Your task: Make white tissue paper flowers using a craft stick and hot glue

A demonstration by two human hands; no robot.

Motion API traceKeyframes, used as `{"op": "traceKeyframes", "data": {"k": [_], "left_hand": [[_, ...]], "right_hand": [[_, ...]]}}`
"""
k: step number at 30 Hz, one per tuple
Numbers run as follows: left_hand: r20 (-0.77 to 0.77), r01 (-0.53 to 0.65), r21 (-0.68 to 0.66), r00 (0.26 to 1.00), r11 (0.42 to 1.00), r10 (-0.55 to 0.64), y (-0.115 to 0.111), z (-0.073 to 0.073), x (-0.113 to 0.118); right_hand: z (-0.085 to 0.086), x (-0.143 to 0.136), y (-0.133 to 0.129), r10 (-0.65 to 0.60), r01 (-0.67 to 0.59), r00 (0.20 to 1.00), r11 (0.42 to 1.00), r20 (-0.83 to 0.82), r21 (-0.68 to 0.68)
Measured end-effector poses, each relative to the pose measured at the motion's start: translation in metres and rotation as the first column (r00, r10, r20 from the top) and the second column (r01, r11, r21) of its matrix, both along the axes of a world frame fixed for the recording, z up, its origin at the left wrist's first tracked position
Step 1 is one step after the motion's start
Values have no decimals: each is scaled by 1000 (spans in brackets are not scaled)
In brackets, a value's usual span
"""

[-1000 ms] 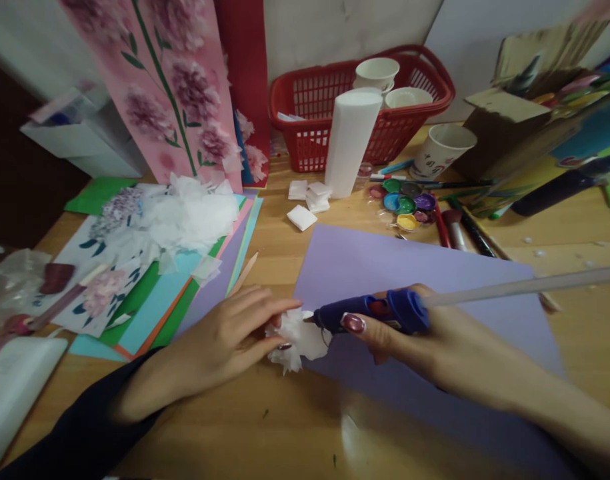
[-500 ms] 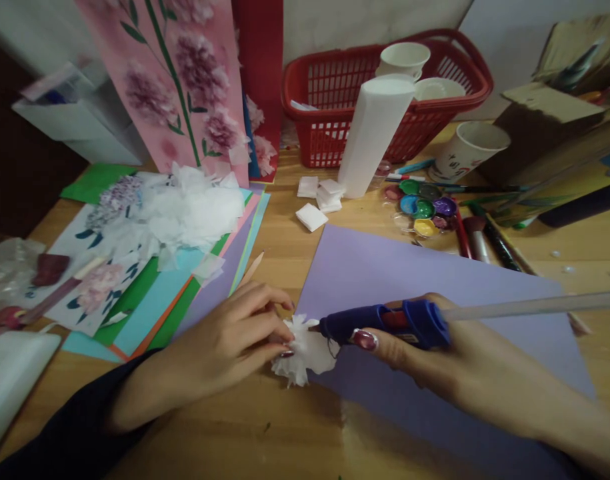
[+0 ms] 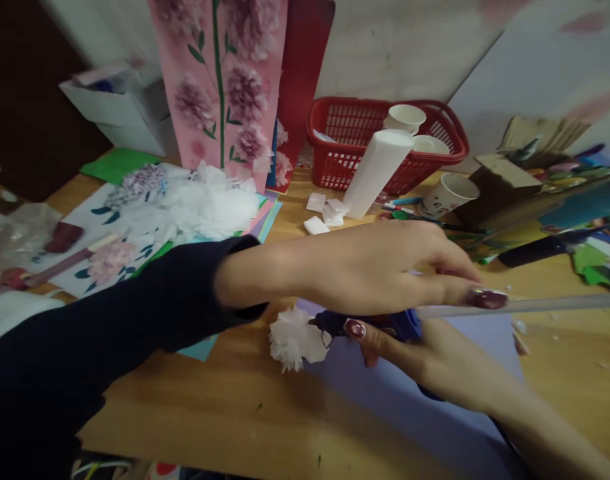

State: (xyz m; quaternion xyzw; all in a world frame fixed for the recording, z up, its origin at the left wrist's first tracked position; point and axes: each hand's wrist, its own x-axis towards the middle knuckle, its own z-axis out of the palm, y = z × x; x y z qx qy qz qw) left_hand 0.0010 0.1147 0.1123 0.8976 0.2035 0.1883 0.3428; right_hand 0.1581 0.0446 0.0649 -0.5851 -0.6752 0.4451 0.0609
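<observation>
My left hand reaches across over the glue gun, its thumb and fingers closed at the long clear glue stick. The fingertips behind the stick are partly hidden. Below it, my right hand is wrapped round the blue glue gun, with the thumb along its near side. The gun's nozzle points left and meets the top of a ruffled white paper flower. This flower lies at the left edge of a purple sheet.
Behind stand a red basket with cups, a white roll and a paper cup. White squares lie before them. White tissue covers papers at left; small beads lie at right.
My left hand has left the flower and crossed right over the gun to the glue stick. My right hand still holds the gun at the flower. The view has shifted.
</observation>
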Motion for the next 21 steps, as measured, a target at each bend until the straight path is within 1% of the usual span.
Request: {"op": "traceKeyframes", "data": {"k": [2,5,8,11,14,16,18,19,21], "left_hand": [[-6,49,-39,999,998,-49,1,2,12],[35,54,-84,998,995,-51,-3,-1,14],[71,6,-62,997,998,-1,-8,-6,10],[86,-46,-33,995,998,49,-12,-8,9],[135,-58,-40,989,998,63,-14,-9,7],[154,-84,-74,983,994,95,-15,-10,-1],[150,-143,-121,976,982,160,-17,-15,-16],[134,-185,-138,970,973,204,-20,-20,-26],[61,-286,-120,954,951,295,-26,-33,-49]], "right_hand": [[1,-1,-3,-7,8,999,1000,40,-14],[3,-1,-6,7,-6,1000,1000,18,-3],[6,-1,-7,21,-21,1000,1000,-4,16],[8,-2,-8,22,-23,999,999,25,46],[8,-3,-8,29,-32,999,997,41,69],[9,-4,-8,35,-36,999,996,15,87],[9,-4,-8,49,-47,999,995,-15,90],[9,-3,-7,59,-57,998,995,-28,82],[8,-2,-7,72,-69,996,996,-44,61]]}}
